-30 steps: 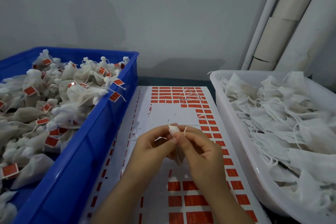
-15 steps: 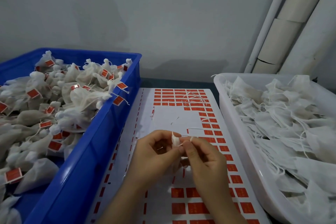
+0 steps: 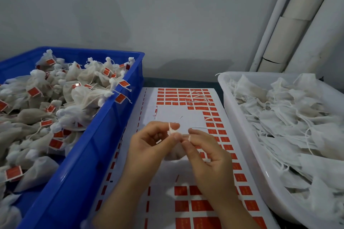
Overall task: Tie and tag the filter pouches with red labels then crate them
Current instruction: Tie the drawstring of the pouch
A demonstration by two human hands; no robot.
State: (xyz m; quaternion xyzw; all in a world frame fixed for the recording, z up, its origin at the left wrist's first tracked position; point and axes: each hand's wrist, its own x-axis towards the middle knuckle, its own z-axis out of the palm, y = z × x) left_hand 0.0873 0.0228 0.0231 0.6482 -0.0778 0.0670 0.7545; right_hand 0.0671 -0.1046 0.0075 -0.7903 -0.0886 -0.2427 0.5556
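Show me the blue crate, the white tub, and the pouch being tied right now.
blue crate (image 3: 83, 163), head view, bare outer right wall.
white tub (image 3: 260, 169), head view, inner left wall below the rim.
pouch being tied (image 3: 174, 154), head view, its lower body.

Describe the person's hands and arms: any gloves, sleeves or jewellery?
Both are bare. The left hand and right hand wear no gloves, and no ring shows. The forearms show no sleeve, watch or bracelet up to the frame's edge.
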